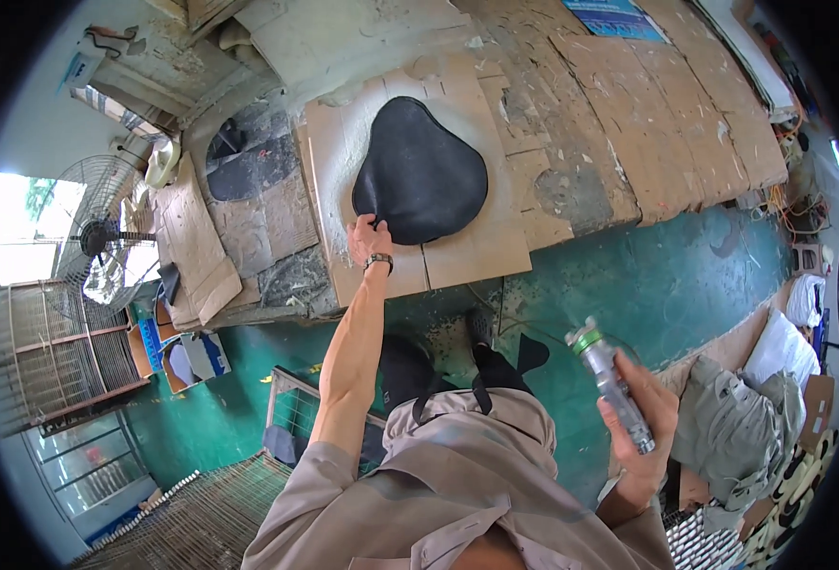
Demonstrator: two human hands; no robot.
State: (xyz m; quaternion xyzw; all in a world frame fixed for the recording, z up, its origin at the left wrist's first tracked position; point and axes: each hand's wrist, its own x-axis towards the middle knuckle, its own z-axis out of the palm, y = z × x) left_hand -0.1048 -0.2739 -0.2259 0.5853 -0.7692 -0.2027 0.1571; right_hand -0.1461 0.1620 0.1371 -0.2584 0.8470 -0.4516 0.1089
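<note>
A black, rounded-triangular piece like a bicycle saddle cover (429, 176) lies on a cardboard sheet (486, 258) on the workbench, its narrow end pointing away from me. My left hand (367, 242) pinches its near left edge, where the material puckers. Pale overspray rings the cover on the cardboard. Off to the right, well apart from the bench, my right hand (646, 408) is wrapped round a silver spray gun (617, 385) with a green ring near its head. A thin hose seems to run toward the gun; its connection is hard to make out.
Worn cardboard covers the long bench (648, 133). At the left stand a wire-guarded fan (96, 236), metal racks (49, 351) and an open box (196, 361). Grey cloth (733, 427) is heaped at the right. A wire rack (291, 404) stands by my left leg on the green floor.
</note>
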